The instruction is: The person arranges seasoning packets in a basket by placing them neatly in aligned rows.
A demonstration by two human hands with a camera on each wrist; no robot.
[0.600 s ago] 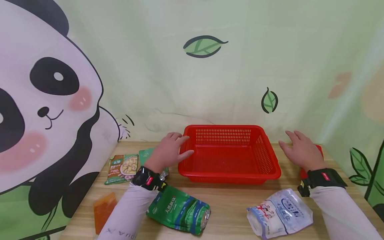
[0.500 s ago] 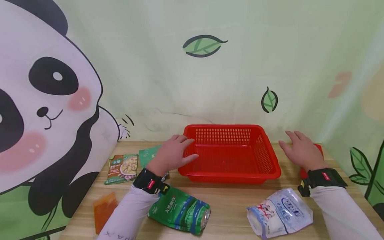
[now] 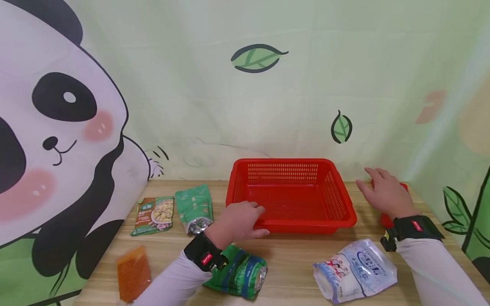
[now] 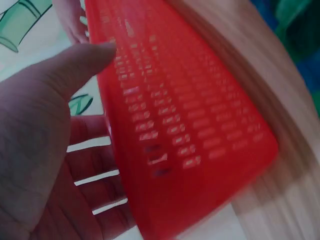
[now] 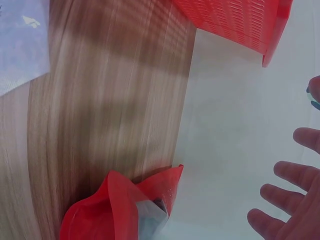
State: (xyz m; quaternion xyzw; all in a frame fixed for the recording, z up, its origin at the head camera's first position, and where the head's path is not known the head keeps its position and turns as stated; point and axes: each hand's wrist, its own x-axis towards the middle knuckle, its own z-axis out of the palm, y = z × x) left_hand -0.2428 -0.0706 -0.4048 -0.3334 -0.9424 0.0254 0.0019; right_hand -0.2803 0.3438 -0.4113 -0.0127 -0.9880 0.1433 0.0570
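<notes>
My left hand (image 3: 239, 223) is over the front left corner of the red plastic basket (image 3: 346, 214), its fingers extended and holding nothing visible. In the left wrist view, the thumb (image 4: 82, 70) and fingers lie along the basket's slotted side (image 4: 175, 110); whether they touch it I cannot tell. Below that wrist lies a green and blue pouch (image 3: 245, 272), partly covered. Right of the basket, my right hand (image 3: 388, 193) hovers with spread fingers above a red package (image 3: 386, 221). The right wrist view shows this red package (image 5: 122, 210) on the table, apart from the fingers (image 5: 287, 197).
A white and blue pouch (image 3: 356, 272) lies at the front right. On the left are a green and brown packet (image 3: 154, 215), a green pouch with a silvery end (image 3: 194, 206) and an orange-brown slab (image 3: 133, 272). A printed cloth (image 3: 191, 106) hangs behind the table.
My left hand has moved right and toward me, from beside the basket's left rim to its front corner, uncovering the green pouch behind. The right hand has stayed nearly still.
</notes>
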